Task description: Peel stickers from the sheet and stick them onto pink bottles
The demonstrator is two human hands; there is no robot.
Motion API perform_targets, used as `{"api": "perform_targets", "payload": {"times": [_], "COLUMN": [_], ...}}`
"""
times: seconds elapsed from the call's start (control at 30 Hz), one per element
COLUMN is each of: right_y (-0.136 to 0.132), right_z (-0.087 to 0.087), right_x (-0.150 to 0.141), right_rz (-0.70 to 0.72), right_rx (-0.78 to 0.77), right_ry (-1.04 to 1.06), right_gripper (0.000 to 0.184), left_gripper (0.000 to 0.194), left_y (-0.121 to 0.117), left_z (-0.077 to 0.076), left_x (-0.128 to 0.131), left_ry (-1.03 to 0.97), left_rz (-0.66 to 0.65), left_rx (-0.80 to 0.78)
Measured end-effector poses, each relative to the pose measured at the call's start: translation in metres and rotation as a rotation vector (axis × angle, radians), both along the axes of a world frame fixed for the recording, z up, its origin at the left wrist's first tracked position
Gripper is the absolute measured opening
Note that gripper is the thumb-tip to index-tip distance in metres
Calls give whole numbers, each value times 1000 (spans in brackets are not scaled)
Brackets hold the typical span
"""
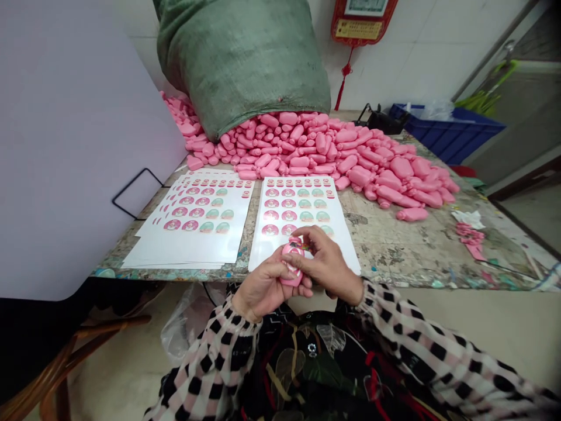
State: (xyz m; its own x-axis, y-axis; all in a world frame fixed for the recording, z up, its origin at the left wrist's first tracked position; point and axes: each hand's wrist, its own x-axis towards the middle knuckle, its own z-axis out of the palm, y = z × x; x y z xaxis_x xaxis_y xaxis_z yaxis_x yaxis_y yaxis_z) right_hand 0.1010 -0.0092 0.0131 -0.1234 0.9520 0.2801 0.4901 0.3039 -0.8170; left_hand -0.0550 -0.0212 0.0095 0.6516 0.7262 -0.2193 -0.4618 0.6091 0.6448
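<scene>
My left hand (pixel 263 285) is wrapped round a small pink plastic bottle (pixel 293 263), held just above the table's front edge. A label with white and dark pink shows on the bottle's front. My right hand (pixel 331 263) grips the same bottle from the right, thumb on its front and index finger bent over its top. Part of the bottle is hidden by my fingers. Under and behind my hands lies a sticker sheet (pixel 302 202) with rows of pink and green labels. To its left is a fanned stack of similar sheets (pixel 205 245).
A large heap of pink bottles (pixel 302 146) spills from a green sack (pixel 245 64) across the back of the worn table (pixel 377 234). A blue crate (pixel 456 134) stands at the back right. Pink scraps (pixel 471 237) lie at the right. A large pale panel (pixel 79 146) blocks the left side.
</scene>
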Motion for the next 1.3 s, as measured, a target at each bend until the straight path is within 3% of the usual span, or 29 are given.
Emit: {"api": "perform_targets", "payload": {"times": [0.2,0.33,0.43,0.53,0.63,0.73,0.8,0.9,1.07,1.2,1.3], "right_y": [-7,5,33,68,91,102,109,119,123,111,87], "right_z": [-9,-14,-18,-21,-21,-22,-25,-31,-25,-7,5], "right_x": [-5,19,71,147,217,254,259,250,230,218,191], "right_rz": [88,123,11,-300,-604,-660,-609,-550,-553,-607,-563], "right_rx": [-42,-74,-7,69,-11,-150,-174,-127,-130,-114,-7], "right_ry": [31,-25,-158,-382,-661,-830,-869,-893,-949,-892,-532], "right_gripper": [33,35,28,22,31,44,45,41,32,26,27], "left_gripper": [36,37,46,53,52,51,48,44,57,67,54], "left_y": [-14,-30,-47,-67,-89,-108,-118,-126,-116,-102,-96], "left_z": [-3,-6,-19,-44,-78,-113,-135,-161,-183,-172,-140], "left_x": [-2,-17,-43,-81,-119,-144,-151,-151,-149,-166,-169], "left_ry": [119,334,480,617,757,928,1093,1369,1653,1772,1803], "left_rz": [0,82,194,375,509,615,611,490,253,284,419], "left_rx": [43,21,1,-70,-201,-290,-339,-353,-238,-100,48]}}
